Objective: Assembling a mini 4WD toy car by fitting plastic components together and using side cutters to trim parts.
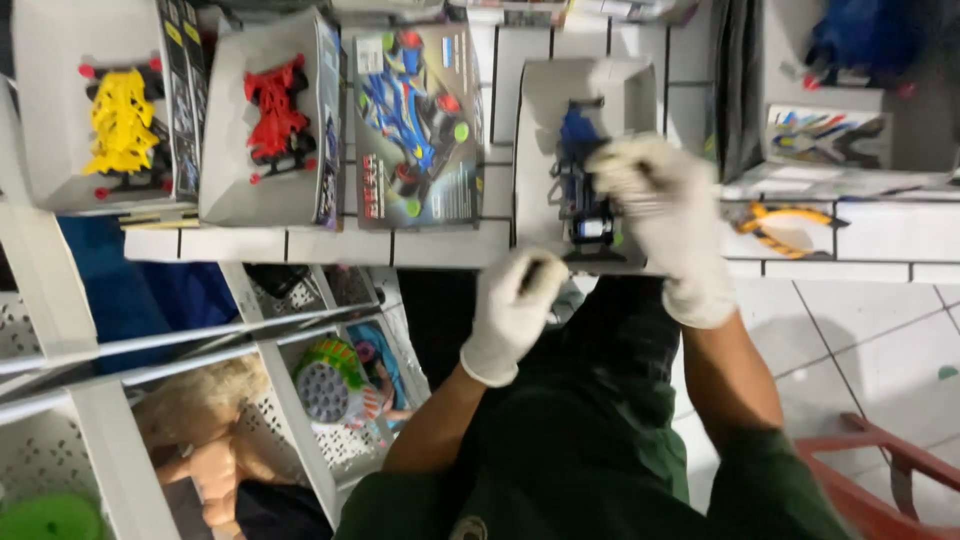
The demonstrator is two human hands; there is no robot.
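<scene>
A white tiled ledge (pixel 440 248) ran across the top of the view, with a white tiled floor (pixel 860 330) below it on the right. On the ledge stood an open grey box (pixel 545 140), and inside it sat a blue toy car (pixel 580 180). The right hand (pixel 665 215), in a white glove, lay over the car with its fingers bent down on it. It was too blurry to tell if the fingers really gripped it. The left hand (pixel 512 310), also in a white glove, was curled at the near edge of the box, just under the lip of the ledge. I could not tell what it had hold of.

Just left of the box stood a closed box with a picture of a blue car (pixel 415 125), almost touching it. Further left were a red toy car (pixel 275 110) and a yellow toy car (pixel 122 125), each in its own open box. Orange pliers (pixel 785 228) lay on the ledge to the right, with a little bare tile between them and the hand. White shelves (pixel 290 400) with toys stood low on the left. A red chair edge (pixel 880 460) was low on the right.
</scene>
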